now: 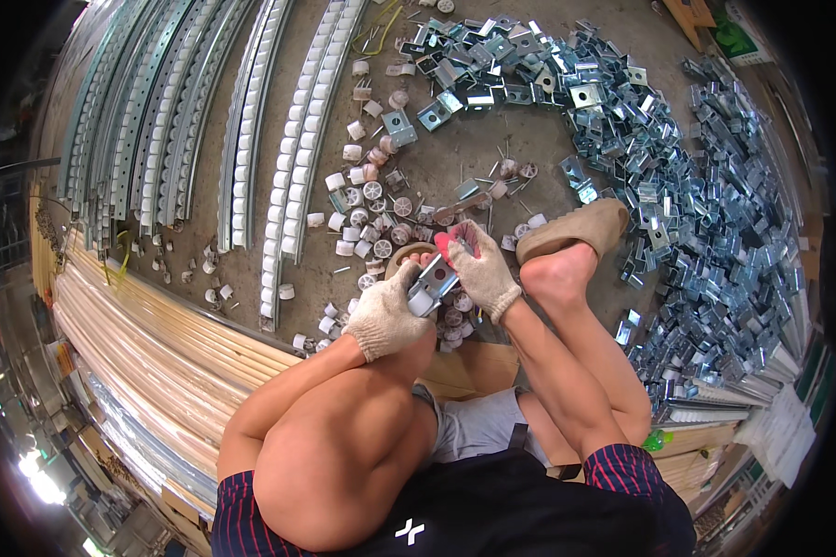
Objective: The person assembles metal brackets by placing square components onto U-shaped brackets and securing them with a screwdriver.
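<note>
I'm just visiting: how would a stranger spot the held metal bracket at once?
Start at the big heap of shiny metal brackets curving along the right side. Look down and left to the gloved left hand: it holds the bracket, close beside the right hand. Unlike the heaped ones, it is off the floor, with a white roller at its lower end.
</note>
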